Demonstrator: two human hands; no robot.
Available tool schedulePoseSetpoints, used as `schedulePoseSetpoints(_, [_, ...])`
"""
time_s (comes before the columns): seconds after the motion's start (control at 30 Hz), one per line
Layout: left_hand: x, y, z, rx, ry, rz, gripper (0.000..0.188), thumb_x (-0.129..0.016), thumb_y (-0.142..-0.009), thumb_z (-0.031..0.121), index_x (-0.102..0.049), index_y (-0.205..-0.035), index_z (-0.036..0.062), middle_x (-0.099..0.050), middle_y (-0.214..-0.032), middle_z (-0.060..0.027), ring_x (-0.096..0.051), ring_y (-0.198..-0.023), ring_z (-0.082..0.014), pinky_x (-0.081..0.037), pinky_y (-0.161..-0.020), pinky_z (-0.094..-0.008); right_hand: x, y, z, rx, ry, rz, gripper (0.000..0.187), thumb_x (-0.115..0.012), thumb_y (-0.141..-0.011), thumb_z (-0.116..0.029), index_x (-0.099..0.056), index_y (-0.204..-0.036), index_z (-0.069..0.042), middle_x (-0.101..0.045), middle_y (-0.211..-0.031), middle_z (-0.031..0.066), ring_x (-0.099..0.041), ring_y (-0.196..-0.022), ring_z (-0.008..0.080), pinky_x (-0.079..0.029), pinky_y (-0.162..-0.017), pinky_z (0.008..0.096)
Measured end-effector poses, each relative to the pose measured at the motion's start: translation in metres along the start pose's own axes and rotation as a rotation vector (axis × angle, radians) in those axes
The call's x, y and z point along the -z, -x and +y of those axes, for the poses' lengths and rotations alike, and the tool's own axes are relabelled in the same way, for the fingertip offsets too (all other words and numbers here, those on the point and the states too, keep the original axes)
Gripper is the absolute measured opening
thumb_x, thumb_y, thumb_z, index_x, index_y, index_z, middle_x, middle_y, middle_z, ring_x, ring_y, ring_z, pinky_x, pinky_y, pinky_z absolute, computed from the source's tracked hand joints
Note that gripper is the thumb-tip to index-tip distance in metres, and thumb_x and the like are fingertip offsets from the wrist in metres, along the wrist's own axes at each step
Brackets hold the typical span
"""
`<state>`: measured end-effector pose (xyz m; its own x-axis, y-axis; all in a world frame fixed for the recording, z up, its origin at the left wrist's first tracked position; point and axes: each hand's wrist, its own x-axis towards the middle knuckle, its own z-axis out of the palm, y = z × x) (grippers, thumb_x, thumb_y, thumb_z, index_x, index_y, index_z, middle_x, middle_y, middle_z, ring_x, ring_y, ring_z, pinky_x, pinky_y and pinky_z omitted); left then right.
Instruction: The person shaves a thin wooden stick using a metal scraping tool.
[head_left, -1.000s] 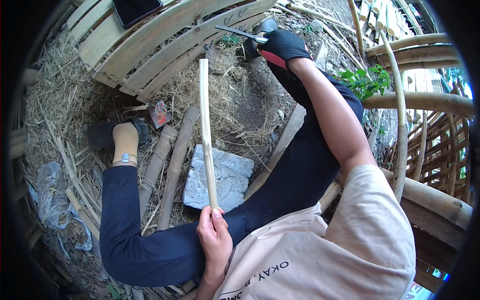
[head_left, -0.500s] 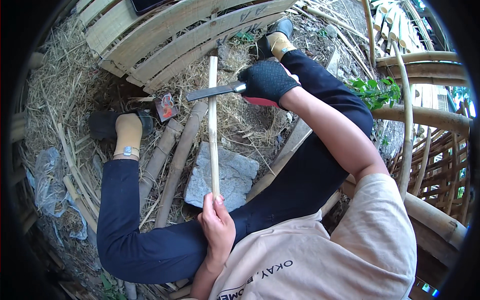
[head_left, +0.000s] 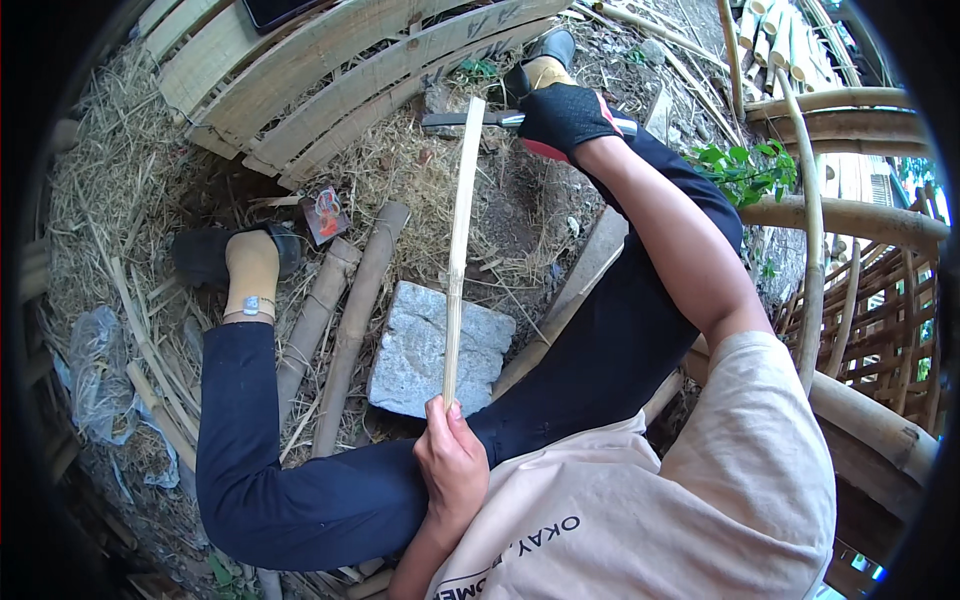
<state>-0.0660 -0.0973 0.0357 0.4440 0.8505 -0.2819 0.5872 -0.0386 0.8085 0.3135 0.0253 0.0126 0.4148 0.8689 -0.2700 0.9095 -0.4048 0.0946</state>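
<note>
My bare left hand [head_left: 452, 455] is closed around the lower end of a pale split bamboo strip [head_left: 461, 230], just above my thigh. The strip points away from me, tilted slightly right, with a darker node partway along. My right hand [head_left: 568, 118], in a black glove with a pink-red palm side, grips a knife [head_left: 441, 120]. Its blade points left and passes beneath the strip near the far tip; whether they touch I cannot tell. Under the strip's lower half sits a grey stone block [head_left: 440, 348].
Two bamboo poles [head_left: 360, 330] lie left of the stone. A wooden slatted crate [head_left: 350, 75] stands at the far left, a red-printed packet [head_left: 325, 216] near it. Clear plastic [head_left: 97, 370] lies at the left. Bamboo rails [head_left: 850, 225] and a leafy plant [head_left: 745, 175] are at the right.
My right hand and the knife have moved away from me and right, toward the strip's far tip. The strip's far end has swung right, and my left hand has shifted slightly right.
</note>
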Motion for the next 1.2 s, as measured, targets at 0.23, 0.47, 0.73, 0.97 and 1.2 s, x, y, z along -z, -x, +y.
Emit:
schedulePoseSetpoints(0.23, [0.018, -0.012, -0.018, 0.277, 0.425, -0.196, 0.02, -0.051, -0.105, 0.016, -0.06, -0.106, -0.0008, -0.051, -0.064, -0.0005, -0.043, -0.052, -0.0054, -0.032, -0.046, -0.0285, 0.01, 0.007, -0.002, -0.086, -0.168, 0.105, 0.032, -0.065, -0.083, -0.04, -0.077, -0.101, -0.017, -0.073, -0.094, 0.0164, -0.071, -0.087, 0.0364, -0.057, -0.081, 0.0446])
schedulePoseSetpoints(0.47, [0.03, -0.027, -0.012, 0.634, 0.944, -0.455, 0.033, -0.039, -0.11, 0.038, -0.043, -0.088, 0.0133, -0.038, -0.068, 0.0046, -0.032, -0.053, -0.0016, -0.028, -0.044, -0.018, 0.025, 0.019, -0.001, -0.071, -0.292, 0.095, 0.036, -0.065, -0.084, -0.045, -0.076, -0.105, -0.017, -0.074, -0.098, 0.0139, -0.071, -0.091, 0.033, -0.057, -0.084, 0.0428])
schedulePoseSetpoints(0.73, [0.017, -0.041, -0.012, 0.322, 0.446, -0.271, 0.033, -0.039, -0.109, 0.034, -0.046, -0.089, 0.0084, -0.04, -0.061, 0.0006, -0.039, -0.05, -0.0107, -0.032, -0.047, -0.028, 0.036, 0.043, -0.023, 0.194, -0.291, -0.002, 0.031, -0.068, -0.084, -0.042, -0.076, -0.097, -0.015, -0.073, -0.088, 0.0151, -0.071, -0.085, 0.0336, -0.056, -0.079, 0.0449])
schedulePoseSetpoints(0.97, [0.006, -0.05, 0.014, 0.08, -0.154, -0.105, 0.027, -0.046, -0.105, 0.02, -0.051, -0.089, -0.0013, -0.056, -0.064, -0.0245, -0.057, -0.063, -0.0471, -0.038, -0.058, -0.054, 0.013, 0.044, -0.04, 0.331, -0.295, -0.101, 0.03, -0.069, -0.085, -0.042, -0.074, -0.094, -0.014, -0.071, -0.079, 0.0148, -0.07, -0.078, 0.0349, -0.055, -0.074, 0.0456])
schedulePoseSetpoints(1.2, [0.015, -0.06, -0.001, 0.21, 0.051, -0.246, 0.032, -0.046, -0.106, 0.026, -0.049, -0.087, 0.0004, -0.052, -0.059, -0.0169, -0.054, -0.052, -0.0311, -0.04, -0.053, -0.0444, 0.015, 0.044, -0.043, 0.325, -0.295, -0.115, 0.032, -0.069, -0.085, -0.044, -0.074, -0.096, -0.015, -0.071, -0.08, 0.0156, -0.07, -0.079, 0.0356, -0.055, -0.074, 0.0452])
